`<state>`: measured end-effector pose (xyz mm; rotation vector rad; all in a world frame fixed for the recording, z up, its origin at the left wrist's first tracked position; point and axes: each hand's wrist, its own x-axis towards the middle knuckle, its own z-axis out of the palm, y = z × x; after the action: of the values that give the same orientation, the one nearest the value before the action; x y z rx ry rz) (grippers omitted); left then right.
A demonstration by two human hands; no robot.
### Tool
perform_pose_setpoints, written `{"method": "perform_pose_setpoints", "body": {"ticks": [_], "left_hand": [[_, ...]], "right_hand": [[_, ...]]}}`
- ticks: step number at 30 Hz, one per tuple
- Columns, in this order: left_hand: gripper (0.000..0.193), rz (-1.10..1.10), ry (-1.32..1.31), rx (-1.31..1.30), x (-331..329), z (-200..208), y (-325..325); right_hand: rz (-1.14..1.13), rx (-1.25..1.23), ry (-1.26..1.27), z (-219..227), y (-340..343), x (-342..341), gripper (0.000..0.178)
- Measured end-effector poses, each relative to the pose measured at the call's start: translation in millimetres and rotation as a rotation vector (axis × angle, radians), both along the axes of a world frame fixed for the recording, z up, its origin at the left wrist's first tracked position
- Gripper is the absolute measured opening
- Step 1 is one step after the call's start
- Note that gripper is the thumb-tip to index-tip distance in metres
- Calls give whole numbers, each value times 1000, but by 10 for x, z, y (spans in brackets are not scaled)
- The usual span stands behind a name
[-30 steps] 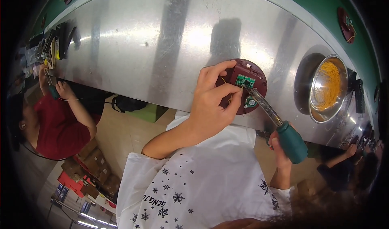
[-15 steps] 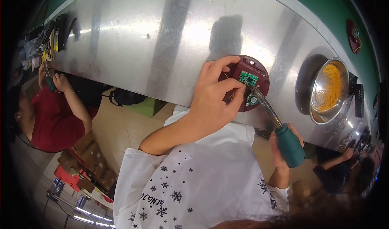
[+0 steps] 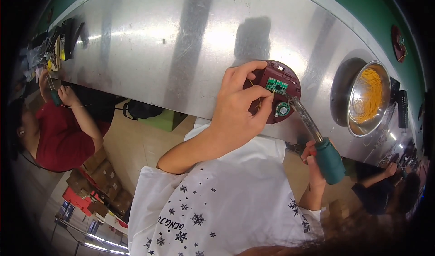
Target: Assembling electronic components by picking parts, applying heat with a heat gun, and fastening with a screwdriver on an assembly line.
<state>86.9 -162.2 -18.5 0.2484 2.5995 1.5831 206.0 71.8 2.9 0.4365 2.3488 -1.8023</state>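
Note:
A round maroon plastic housing lies near the table's front edge, with a small green circuit board and a round speaker-like part in it. My left hand rests over its left side, one finger on the upper rim. Its thumb and forefinger are pinched together at the board's lower left; a thin yellow wire runs beneath them, its end hidden. My right hand is closed around the green handle of a soldering iron. The iron's tip sits just right of the board, above the housing.
A steel bowl of cut yellow wires stands to the right on the metal table. Another maroon housing lies on the green surface beyond. A co-worker in red works at the far left, another person at the right.
My right hand has drawn the soldering iron a little to the right, so its tip has come off the board's lower edge. My left hand stays nearly still.

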Motion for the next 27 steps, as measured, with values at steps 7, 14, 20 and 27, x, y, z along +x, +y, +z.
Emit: {"method": "perform_pose_setpoints", "body": {"ticks": [7,14,20,27], "left_hand": [[8,-14,-24,3,-1,-11,19],[8,-31,-30,-46,-44,29,5],[7,-44,-41,-53,-51,36,2],[6,-61,-19,-92,-22,56,1]], "right_hand": [[-133,-424,-103,-193,-40,87,29],[-184,-520,-53,-245,-60,31,27],[-167,-493,-93,-259,-56,64,27],[-186,-512,-44,-302,-67,117,29]]}}
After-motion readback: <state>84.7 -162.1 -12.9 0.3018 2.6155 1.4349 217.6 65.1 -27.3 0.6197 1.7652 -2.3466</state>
